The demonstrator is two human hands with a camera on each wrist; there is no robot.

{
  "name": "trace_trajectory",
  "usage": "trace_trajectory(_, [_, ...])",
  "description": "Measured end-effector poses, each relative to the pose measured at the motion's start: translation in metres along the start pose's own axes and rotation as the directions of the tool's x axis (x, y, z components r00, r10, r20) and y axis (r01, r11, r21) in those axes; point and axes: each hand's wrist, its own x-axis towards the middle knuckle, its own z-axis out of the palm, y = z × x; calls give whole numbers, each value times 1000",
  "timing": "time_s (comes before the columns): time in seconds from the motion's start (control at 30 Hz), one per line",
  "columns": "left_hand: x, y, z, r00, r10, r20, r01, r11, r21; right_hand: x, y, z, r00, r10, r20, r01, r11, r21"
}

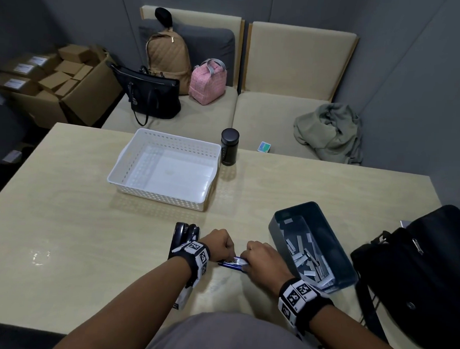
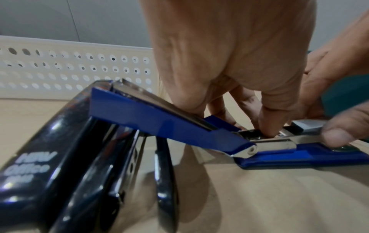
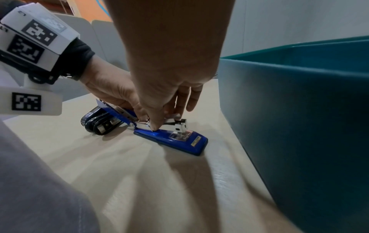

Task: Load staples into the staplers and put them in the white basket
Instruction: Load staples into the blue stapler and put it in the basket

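A blue stapler (image 1: 232,265) lies on the table between my hands, its top cover (image 2: 159,119) swung up and back and its metal magazine (image 3: 177,124) exposed. My left hand (image 1: 227,252) grips the raised cover, one fingertip (image 2: 269,129) down in the magazine's rear. My right hand (image 3: 163,121) pinches a silver staple strip (image 2: 307,125) at the magazine's front. Black staplers (image 1: 185,234) lie just left of my left wrist. The white basket (image 1: 120,164) stands beyond them, nothing in it.
A dark teal bin (image 1: 282,221) with several loose staple strips stands right of my right hand. A black bag (image 1: 420,283) sits at the table's right edge, a black flask (image 1: 228,149) beside the basket's far right corner.
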Motion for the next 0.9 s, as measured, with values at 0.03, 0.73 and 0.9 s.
trace_trajectory(0.03, [0,0,0,1000,0,-2,0,1000,-1,0,-1,0,1000,-5,-4,5,1000,-13])
trace_trajectory(0.73, [1,0,-1,1000,-1,12,1,1000,8,1,-2,-3,999,47,4,-47,999,24])
trace_trajectory(0.9, [0,0,0,1000,-2,6,2,1000,2,-1,0,-7,999,32,10,-32,999,11])
